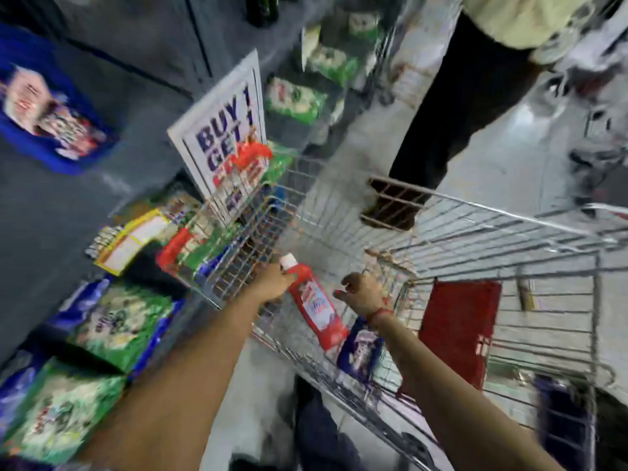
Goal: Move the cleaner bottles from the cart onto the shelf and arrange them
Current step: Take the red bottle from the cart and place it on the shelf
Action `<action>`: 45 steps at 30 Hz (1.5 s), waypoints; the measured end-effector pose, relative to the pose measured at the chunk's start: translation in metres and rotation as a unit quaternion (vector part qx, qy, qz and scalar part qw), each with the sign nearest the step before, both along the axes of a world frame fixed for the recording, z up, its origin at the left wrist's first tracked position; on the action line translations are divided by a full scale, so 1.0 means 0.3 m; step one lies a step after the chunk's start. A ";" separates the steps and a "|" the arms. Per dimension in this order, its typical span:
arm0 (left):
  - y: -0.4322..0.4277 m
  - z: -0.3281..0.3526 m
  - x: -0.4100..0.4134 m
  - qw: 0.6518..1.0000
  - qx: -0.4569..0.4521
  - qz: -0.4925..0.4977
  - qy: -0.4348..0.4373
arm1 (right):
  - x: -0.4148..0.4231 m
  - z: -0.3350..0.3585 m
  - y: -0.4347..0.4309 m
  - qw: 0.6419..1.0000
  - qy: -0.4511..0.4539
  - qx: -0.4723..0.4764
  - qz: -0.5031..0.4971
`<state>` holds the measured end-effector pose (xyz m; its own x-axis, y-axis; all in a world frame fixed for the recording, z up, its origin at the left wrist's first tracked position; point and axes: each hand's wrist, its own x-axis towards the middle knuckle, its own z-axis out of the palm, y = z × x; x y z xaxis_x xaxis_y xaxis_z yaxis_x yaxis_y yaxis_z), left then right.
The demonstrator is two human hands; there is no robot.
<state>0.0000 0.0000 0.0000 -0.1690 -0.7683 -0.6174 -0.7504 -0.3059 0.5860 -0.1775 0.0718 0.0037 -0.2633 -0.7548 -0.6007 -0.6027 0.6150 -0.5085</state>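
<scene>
- Left of the grip, the shelf (102, 205) carries green and blue packs; no bottle can be made out there in this blurred frame, so the placing and arranging seem mostly left to do.
- The left hand (272, 283) is clamped around the neck of the red cleaner bottle (314, 307), just under its white cap, holding it tilted above the cart (475, 232).
- Between grip and shelf stand the cart's wire rim and a smaller wire basket (238, 239), edges the bottle must clear.
- Right of the bottle, the right hand (362, 292) hovers half-curled, holding nothing.
- Below it a blue pack (360, 348) lies in the cart; whether it is a cleaner is unclear.
- Farther right, another person's leg (441, 113) stands beyond the cart, narrowing the aisle.
</scene>
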 end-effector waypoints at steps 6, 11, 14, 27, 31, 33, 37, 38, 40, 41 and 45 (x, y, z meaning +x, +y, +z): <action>-0.059 -0.229 -0.052 0.981 0.172 0.092 0.010 | 0.037 -0.267 0.044 0.989 -0.008 0.148 0.022; -0.087 -0.369 -0.098 0.956 0.194 0.216 0.047 | 0.079 -0.446 0.082 0.992 0.005 0.129 0.012; -0.084 -0.436 -0.088 0.939 0.234 0.242 0.075 | 0.107 -0.499 0.062 0.995 -0.003 0.099 -0.001; -0.189 -0.108 -0.071 0.876 0.219 0.339 0.263 | 0.085 -0.193 -0.037 0.991 -0.122 -0.044 -0.027; -0.198 0.139 0.012 0.829 0.156 0.360 0.398 | 0.115 0.054 -0.080 0.979 -0.147 -0.142 0.001; -0.182 0.271 0.069 0.782 0.122 0.382 0.477 | 0.168 0.175 -0.087 0.970 -0.164 -0.178 0.022; -0.104 0.526 0.252 0.778 0.016 0.373 0.505 | 0.336 0.380 -0.067 0.947 -0.223 -0.222 0.059; -0.075 0.579 0.310 0.782 -0.015 0.375 0.497 | 0.390 0.419 -0.056 0.940 -0.242 -0.231 0.073; -0.004 0.677 0.434 0.784 -0.078 0.396 0.472 | 0.505 0.481 -0.029 0.923 -0.280 -0.246 0.101; 0.040 0.725 0.496 0.782 -0.108 0.408 0.458 | 0.562 0.507 -0.017 0.914 -0.299 -0.247 0.119; 0.262 0.874 0.745 0.762 -0.232 0.428 0.428 | 0.799 0.586 0.068 0.879 -0.353 -0.236 0.219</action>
<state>0.2235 0.0787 0.2623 0.3278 -0.9252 -0.1910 0.3249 -0.0795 0.9424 0.0622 0.0920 0.1794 0.4268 -0.8997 -0.0914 -0.1604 0.0241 -0.9868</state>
